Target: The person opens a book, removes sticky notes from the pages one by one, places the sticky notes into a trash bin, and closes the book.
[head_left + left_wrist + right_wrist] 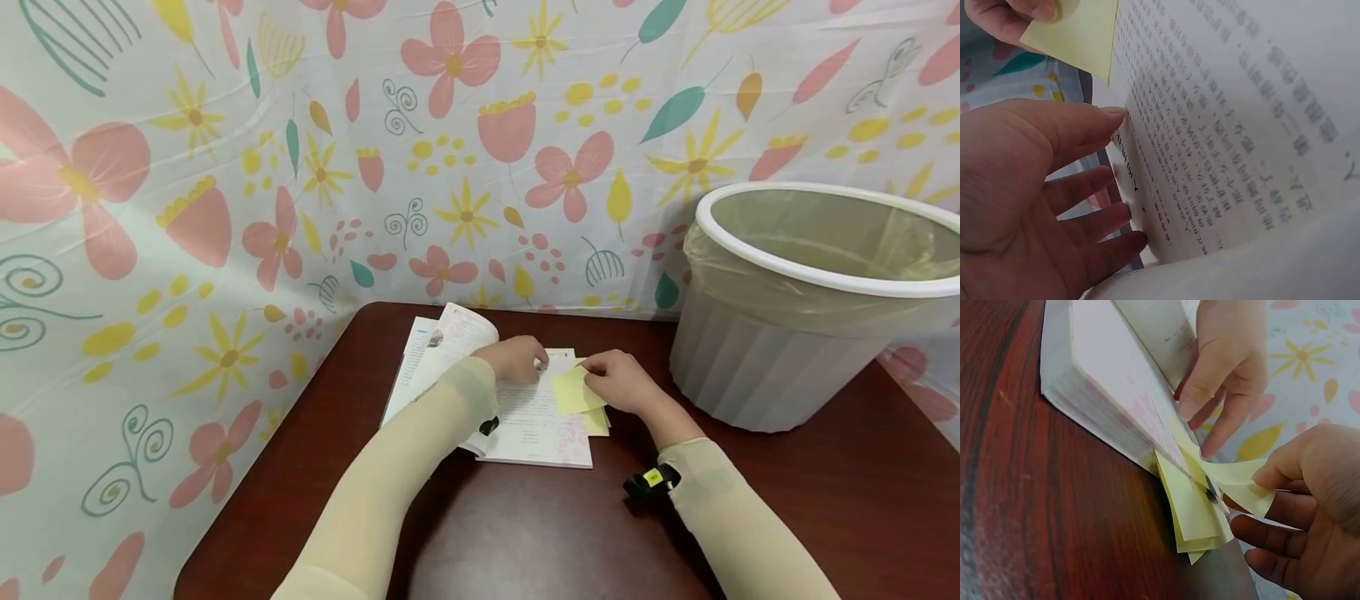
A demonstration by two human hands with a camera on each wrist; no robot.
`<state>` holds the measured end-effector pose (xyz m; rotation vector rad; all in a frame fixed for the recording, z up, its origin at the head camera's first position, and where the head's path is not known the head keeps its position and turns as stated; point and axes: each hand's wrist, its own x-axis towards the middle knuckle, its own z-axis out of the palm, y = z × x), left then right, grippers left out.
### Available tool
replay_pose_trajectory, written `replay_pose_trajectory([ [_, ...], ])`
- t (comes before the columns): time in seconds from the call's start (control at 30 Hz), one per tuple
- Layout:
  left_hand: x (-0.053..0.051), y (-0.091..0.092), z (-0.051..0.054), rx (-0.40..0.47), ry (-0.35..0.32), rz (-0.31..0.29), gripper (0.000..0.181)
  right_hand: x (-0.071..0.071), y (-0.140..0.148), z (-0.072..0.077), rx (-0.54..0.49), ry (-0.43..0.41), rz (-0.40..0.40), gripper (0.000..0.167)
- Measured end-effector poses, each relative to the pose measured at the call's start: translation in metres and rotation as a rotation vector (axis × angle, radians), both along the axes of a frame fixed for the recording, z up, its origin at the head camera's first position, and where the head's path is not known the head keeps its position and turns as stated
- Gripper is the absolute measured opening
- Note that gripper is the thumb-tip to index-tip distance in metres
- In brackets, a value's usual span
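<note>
On the dark bench (540, 533), the right hand (621, 379) pinched a yellow note (573, 392) over the open book (525, 425); the left hand (513, 358) spread its fingers at the page's edge. Other notes (1188, 512) jutted out (work seemingly half done, the pinched one unfinished).

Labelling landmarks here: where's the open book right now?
In the head view, the open book lies just below centre on the table, left of the bin, with the left hand over it.

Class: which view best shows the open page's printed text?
Left wrist: the printed text fills much of the frame, large though blurred. Head shows it tiny and faint; right wrist shows the page angled and washed out, its print unreadable.
</note>
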<state>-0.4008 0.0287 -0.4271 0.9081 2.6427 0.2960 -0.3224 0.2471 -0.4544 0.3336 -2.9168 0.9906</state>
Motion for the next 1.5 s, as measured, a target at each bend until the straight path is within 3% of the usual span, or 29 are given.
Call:
replay_pose_trajectory([
  [0.2,0.0043,0.0014,0.0008,-0.056,-0.024,0.014,0.051,0.0008,-0.0014,0.0008,-0.013,0.015,0.037,0.030],
  [0.53,0.0075,0.0046,0.0009,-0.065,-0.071,0.057,0.051,0.0021,-0.0027,0.0005,-0.011,0.021,0.066,0.030],
  [1.5,0.0071,0.0025,-0.0053,-0.063,-0.051,0.070,0.049,0.0071,-0.0008,0.0013,-0.012,-0.008,0.113,0.030],
])
